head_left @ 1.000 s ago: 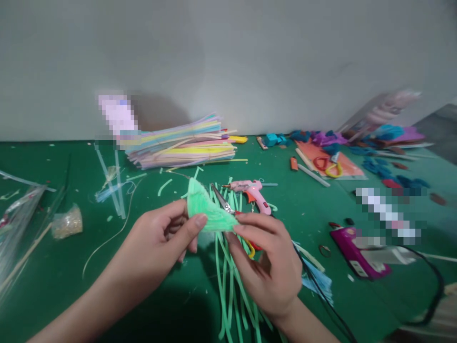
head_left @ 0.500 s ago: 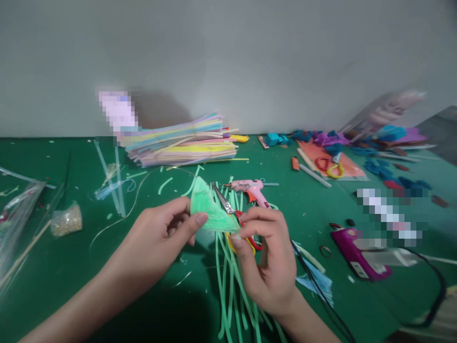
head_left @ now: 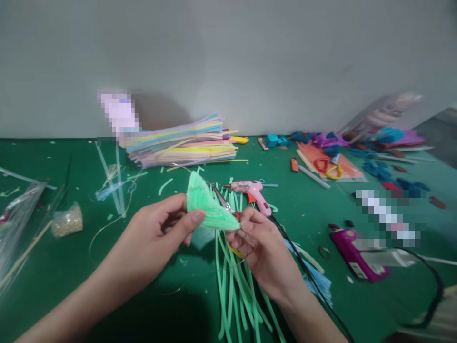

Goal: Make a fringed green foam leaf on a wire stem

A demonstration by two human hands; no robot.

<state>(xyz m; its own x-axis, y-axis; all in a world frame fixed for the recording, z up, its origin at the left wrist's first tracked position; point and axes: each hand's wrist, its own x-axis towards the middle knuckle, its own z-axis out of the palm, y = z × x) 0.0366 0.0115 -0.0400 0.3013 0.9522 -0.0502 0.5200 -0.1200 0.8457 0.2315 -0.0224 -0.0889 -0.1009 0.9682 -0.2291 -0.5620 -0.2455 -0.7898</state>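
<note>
Between my hands is a curved, wedge-shaped green fuzzy piece (head_left: 210, 207), apparently made of pipe cleaners laid side by side. My left hand (head_left: 166, 221) grips its left side, thumb on the front and fingers behind. At its right tip my right hand (head_left: 262, 243) is closed in a pinch; whether a thin strand is also in those fingers I cannot tell. Scissors (head_left: 223, 200) with red and yellow handles lie behind the piece, partly hidden by it and my right hand. Beneath are loose green pipe cleaners (head_left: 232, 290). A pink glue gun (head_left: 252, 188) rests just beyond.
Bundled pastel pipe cleaners (head_left: 185, 143) lie along the wall. A thin wire (head_left: 103, 233) curves at left near a bag of beads (head_left: 67, 221). On the right are a purple device (head_left: 357, 252), a black cord (head_left: 303, 262), an orange lighter (head_left: 294, 165) and more scissors (head_left: 330, 169).
The green piece has shifted slightly left and up with my left hand. My right hand has turned and lowered, its fingers now bunched at the tip, uncovering more of the glue gun.
</note>
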